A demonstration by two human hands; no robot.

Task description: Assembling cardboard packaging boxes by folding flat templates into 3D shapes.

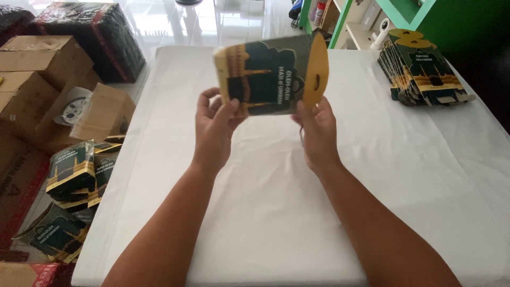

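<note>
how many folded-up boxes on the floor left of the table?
3 show clearly: one upright box, one behind it, one lying lower. More may be hidden. Both hands hold another.

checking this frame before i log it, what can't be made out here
- Head view: folded carton is motion-blurred; its far side faces away.
- Left hand and right hand: fingertips hidden behind the carton.
- Stack of flat cartons: count unreadable, too small.
- Cardboard boxes: cut off by left edge.
</note>
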